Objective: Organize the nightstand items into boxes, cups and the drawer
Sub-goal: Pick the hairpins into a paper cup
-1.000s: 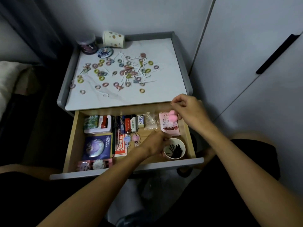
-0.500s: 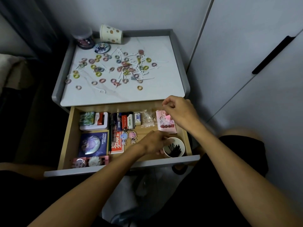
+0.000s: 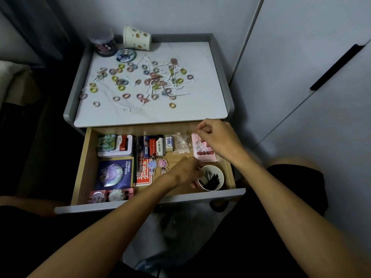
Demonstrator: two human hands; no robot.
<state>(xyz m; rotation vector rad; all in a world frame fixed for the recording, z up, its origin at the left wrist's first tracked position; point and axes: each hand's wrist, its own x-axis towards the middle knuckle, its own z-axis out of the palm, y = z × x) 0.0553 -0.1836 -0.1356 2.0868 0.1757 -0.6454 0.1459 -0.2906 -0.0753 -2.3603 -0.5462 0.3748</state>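
Note:
The nightstand drawer (image 3: pixel 80 169) stands pulled open. At its front right is a white paper cup (image 3: pixel 217 184) holding black hairpins; my left hand (image 3: pixel 184 172) grips its left side. My right hand (image 3: pixel 217 138) hovers over a pink packet (image 3: pixel 206 155) at the drawer's back right, fingers curled and fingertips pinched together; whatever they hold is hidden. On the nightstand top (image 3: pixel 200 105) lie several small coloured hair ties (image 3: pixel 121 88) and white sticks, scattered.
A dotted paper cup (image 3: pixel 137 40) lies on its side at the back, beside a clear jar (image 3: pixel 104 46) and a round badge (image 3: pixel 125 55). The drawer holds tins, boxes, pens, keychains (image 3: pixel 157 165) and a clear bag (image 3: pixel 181 143). A wardrobe door stands right.
A pink fluffy item seen under my right hand a second ago is out of sight now. That hand has shifted slightly toward the drawer's back. My left hand stays at the cup.

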